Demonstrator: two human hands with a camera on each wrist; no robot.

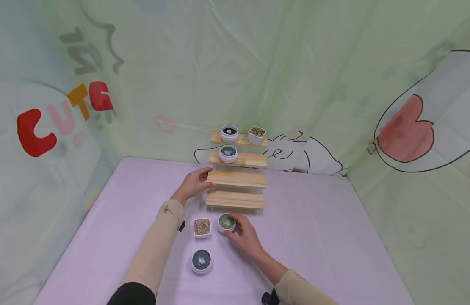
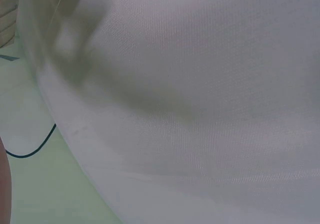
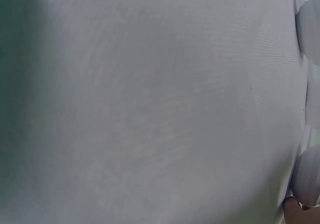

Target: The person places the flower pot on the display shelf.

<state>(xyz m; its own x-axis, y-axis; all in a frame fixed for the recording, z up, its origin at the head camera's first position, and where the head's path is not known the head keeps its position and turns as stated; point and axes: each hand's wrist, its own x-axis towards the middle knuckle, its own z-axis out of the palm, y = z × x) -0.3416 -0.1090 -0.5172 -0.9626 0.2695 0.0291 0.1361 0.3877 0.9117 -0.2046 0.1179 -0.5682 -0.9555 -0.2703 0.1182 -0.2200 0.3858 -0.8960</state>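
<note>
Granules (image 1: 202, 226) are contained in two square pots (image 1: 255, 140), and dark or green contents in four round pots (image 1: 202, 269). The green pot (image 1: 226, 221), on the tabletop (image 1: 315, 237) before the rack (image 1: 236, 179), is pinched between the right hand's (image 1: 246, 238) thumb and fingers; the rack's left end is gripped by the left hand (image 1: 192, 184). In the right wrist view, pots are cut off.

Head cam sits high and farthest back, facing forward and down, tablecloth (image 1: 315, 237) across the lower frame, backdrop (image 1: 239, 63) above. Left wrist cam is close over the cloth, tilted, with backdrop at lower left. Right wrist cam is equally tight on cloth; its right edge shares white pots (image 3: 306, 176) and right hand (image 1: 247, 238) with head.
</note>
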